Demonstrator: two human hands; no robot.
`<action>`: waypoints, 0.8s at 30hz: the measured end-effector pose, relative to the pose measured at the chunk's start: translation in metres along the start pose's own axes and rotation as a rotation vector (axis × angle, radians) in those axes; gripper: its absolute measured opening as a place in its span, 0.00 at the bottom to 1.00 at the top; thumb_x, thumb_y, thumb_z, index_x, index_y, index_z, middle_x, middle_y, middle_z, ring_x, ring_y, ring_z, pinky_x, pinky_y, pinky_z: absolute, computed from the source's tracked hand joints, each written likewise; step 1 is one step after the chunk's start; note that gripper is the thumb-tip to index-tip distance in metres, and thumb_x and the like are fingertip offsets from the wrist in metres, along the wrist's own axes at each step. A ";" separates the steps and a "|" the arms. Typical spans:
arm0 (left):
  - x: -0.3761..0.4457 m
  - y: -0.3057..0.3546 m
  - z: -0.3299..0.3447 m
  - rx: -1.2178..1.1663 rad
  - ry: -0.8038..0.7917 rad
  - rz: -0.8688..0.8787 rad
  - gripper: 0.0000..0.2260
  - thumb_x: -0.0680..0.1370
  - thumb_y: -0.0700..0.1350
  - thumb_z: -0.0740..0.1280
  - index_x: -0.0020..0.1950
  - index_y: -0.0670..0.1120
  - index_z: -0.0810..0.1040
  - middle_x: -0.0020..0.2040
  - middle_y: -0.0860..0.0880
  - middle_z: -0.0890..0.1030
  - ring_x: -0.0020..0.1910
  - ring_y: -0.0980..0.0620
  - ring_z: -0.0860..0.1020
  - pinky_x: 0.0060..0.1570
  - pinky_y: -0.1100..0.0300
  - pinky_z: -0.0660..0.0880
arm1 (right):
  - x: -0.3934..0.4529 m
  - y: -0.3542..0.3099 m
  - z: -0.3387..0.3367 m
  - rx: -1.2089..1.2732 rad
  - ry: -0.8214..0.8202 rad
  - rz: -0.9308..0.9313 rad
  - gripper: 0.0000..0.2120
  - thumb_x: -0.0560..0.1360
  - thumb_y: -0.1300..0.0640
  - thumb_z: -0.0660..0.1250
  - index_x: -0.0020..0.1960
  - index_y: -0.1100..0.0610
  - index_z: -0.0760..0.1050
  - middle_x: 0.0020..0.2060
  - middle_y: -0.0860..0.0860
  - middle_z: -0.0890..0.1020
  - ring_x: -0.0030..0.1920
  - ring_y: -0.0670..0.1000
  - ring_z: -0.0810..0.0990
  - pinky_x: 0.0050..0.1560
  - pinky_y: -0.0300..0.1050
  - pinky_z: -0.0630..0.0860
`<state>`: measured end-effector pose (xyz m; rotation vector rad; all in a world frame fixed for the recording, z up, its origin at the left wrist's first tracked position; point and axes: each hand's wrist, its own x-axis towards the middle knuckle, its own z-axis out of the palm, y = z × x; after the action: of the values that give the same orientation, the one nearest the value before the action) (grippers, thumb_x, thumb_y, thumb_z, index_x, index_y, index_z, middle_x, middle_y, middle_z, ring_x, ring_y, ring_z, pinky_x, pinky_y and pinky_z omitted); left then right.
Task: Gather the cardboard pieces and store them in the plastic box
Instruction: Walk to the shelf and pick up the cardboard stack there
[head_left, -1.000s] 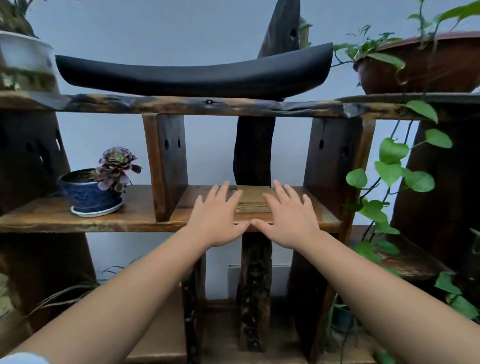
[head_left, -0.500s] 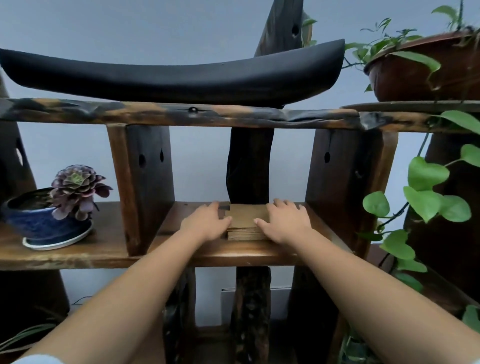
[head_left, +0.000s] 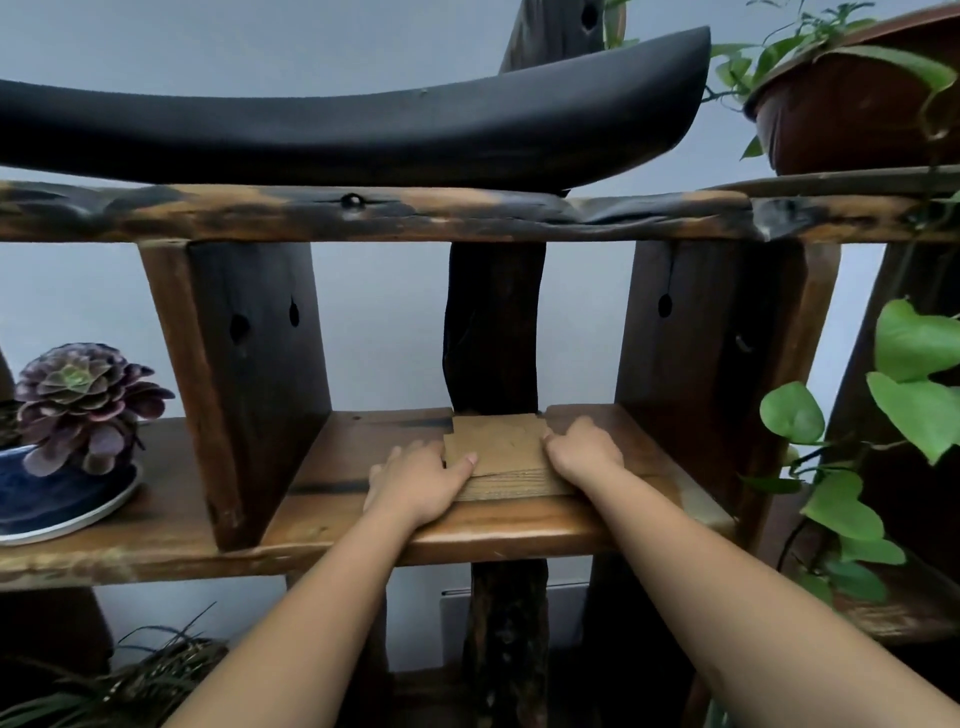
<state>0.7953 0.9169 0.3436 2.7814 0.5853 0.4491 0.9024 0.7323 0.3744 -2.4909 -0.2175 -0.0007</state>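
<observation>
A stack of brown cardboard pieces (head_left: 501, 452) lies on the middle wooden shelf (head_left: 363, 530), against a dark upright post. My left hand (head_left: 415, 480) grips the stack's left side, thumb on the top sheet. My right hand (head_left: 582, 452) clasps the stack's right side, fingers curled around its edge. The stack rests on the shelf between both hands. No plastic box is in view.
A blue pot with a purple succulent (head_left: 78, 400) stands on the shelf at left. A black curved object (head_left: 337, 135) lies on the upper shelf. A brown pot (head_left: 857, 104) with trailing green vine leaves (head_left: 914, 374) hangs at right. Dark wooden uprights (head_left: 249, 384) flank the compartment.
Both hands moved forward from lying flat over the stack to gripping its left and right sides. The camera came closer to the shelf.
</observation>
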 end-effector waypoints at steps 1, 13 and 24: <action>0.001 0.000 0.000 0.000 -0.003 0.012 0.35 0.70 0.73 0.46 0.62 0.52 0.75 0.59 0.49 0.78 0.60 0.44 0.73 0.54 0.45 0.69 | 0.002 -0.002 -0.002 0.006 -0.032 -0.008 0.24 0.78 0.45 0.59 0.66 0.60 0.68 0.59 0.57 0.78 0.56 0.58 0.77 0.51 0.48 0.73; -0.002 0.000 -0.004 -0.040 -0.004 0.055 0.28 0.73 0.69 0.49 0.57 0.53 0.75 0.54 0.50 0.81 0.55 0.45 0.76 0.52 0.47 0.71 | 0.007 -0.004 -0.014 0.477 -0.285 0.131 0.28 0.71 0.52 0.73 0.67 0.57 0.68 0.52 0.55 0.77 0.49 0.55 0.78 0.52 0.52 0.75; -0.003 -0.002 -0.006 -0.151 0.016 0.039 0.26 0.73 0.68 0.54 0.62 0.53 0.73 0.58 0.50 0.79 0.58 0.45 0.75 0.55 0.46 0.70 | -0.003 -0.004 -0.007 0.862 -0.450 0.137 0.23 0.69 0.71 0.72 0.63 0.66 0.71 0.53 0.65 0.81 0.50 0.63 0.83 0.52 0.60 0.80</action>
<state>0.7896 0.9183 0.3482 2.6518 0.4809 0.5027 0.8996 0.7309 0.3826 -1.6091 -0.1794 0.5878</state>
